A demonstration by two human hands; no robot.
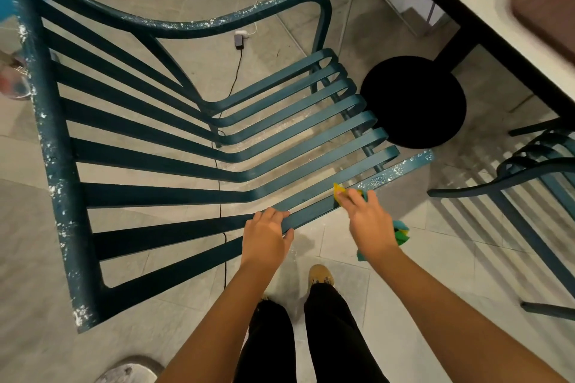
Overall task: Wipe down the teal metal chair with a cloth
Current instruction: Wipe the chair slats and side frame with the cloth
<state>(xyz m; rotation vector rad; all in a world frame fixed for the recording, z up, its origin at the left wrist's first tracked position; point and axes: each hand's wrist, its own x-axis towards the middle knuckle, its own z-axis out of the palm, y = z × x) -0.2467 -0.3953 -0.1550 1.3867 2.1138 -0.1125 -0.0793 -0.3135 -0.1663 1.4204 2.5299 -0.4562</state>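
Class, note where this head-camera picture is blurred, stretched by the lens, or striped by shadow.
Head view: the wide lens fans out the teal chair's slats; the far left edge and the brown tray are smeared; slat shadows stripe the floor under the second chair.

Grey tiled floor (342,25); white table (485,19); second chair (535,171).
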